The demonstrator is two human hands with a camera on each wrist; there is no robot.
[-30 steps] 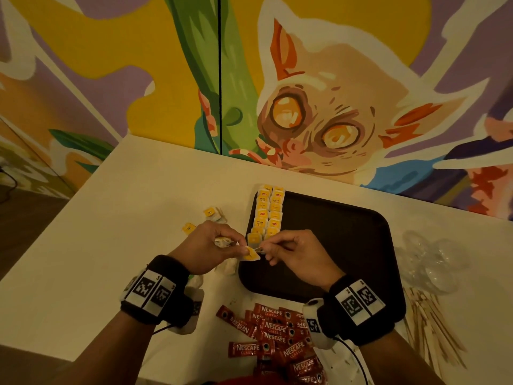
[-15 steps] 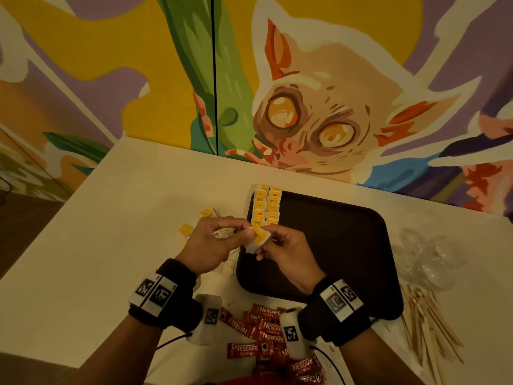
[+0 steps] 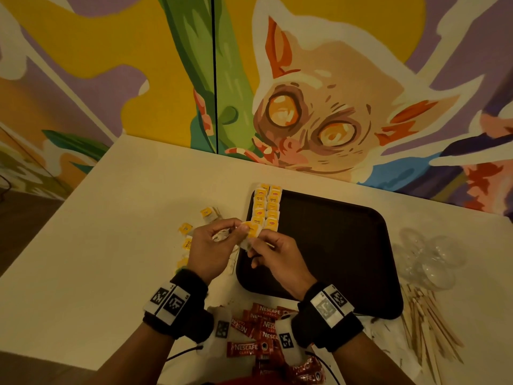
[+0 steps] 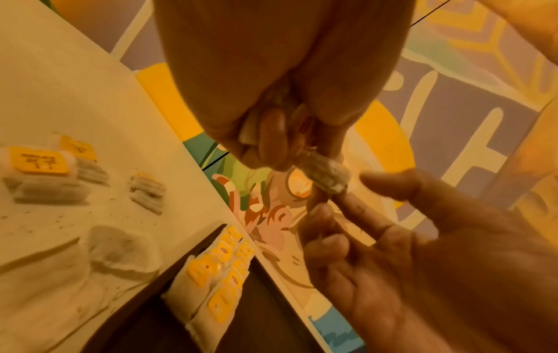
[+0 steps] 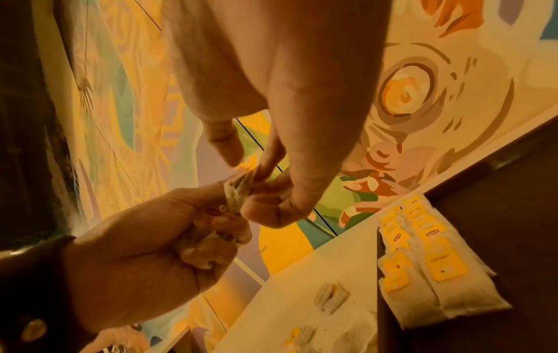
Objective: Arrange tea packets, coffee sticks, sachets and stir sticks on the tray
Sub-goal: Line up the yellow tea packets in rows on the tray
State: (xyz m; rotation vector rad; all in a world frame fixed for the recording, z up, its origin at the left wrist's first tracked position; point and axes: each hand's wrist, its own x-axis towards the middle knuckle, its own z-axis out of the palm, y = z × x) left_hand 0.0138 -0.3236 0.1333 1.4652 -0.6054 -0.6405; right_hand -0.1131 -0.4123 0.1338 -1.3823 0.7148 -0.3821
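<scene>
A tea bag with a yellow tag hangs between both hands over the left edge of the dark tray. My left hand pinches one end of it and keeps more crumpled tea bags curled in its palm. My right hand pinches the other end with thumb and fingers. In the left wrist view the tea bag shows as a rolled strip between the fingertips. Two neat rows of tea bags lie along the tray's left side.
Loose tea bags lie on the white table left of the tray. Red Nescafe sticks are heaped at the near edge. Wooden stir sticks and clear plastic cups sit right of the tray. A painted wall stands behind.
The hands have come closer together and risen slightly over the tray's left edge. The tea bag has moved from low by the tray rim to between both sets of fingertips.
</scene>
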